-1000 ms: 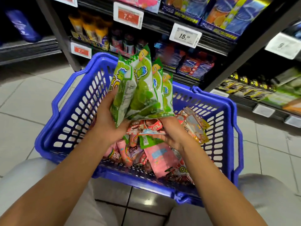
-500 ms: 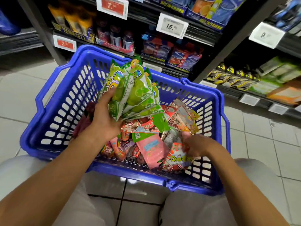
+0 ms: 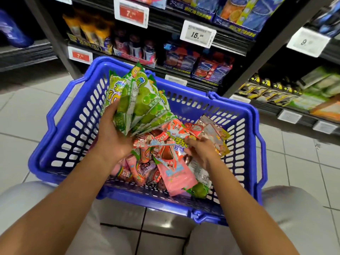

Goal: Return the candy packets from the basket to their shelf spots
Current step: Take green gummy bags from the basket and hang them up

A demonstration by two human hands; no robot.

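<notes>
A blue plastic basket [image 3: 60, 144] rests on the floor between my knees. My left hand [image 3: 114, 137] is shut on a fanned bunch of green candy packets [image 3: 139, 105], held upright over the basket's middle. My right hand [image 3: 200, 151] reaches into the heap and pinches a red candy packet [image 3: 173, 144] with yellow lettering, lifting its edge. Beneath lie several more packets: a pink packet [image 3: 176, 175], a green packet [image 3: 200, 190] at the near right, and tan packets [image 3: 213, 131] at the far right.
Dark store shelves [image 3: 244, 57] stand just behind the basket, stocked with boxed sweets and bottles. Price tags hang on their edges: a red tag [image 3: 131, 13] and a white tag [image 3: 197, 34]. Grey floor tiles [image 3: 24, 111] spread to the left and right.
My right hand went from the green bunch down into the heap and now grips a red packet. The left hand keeps the green packets, tilted slightly left. The camera view shifted.
</notes>
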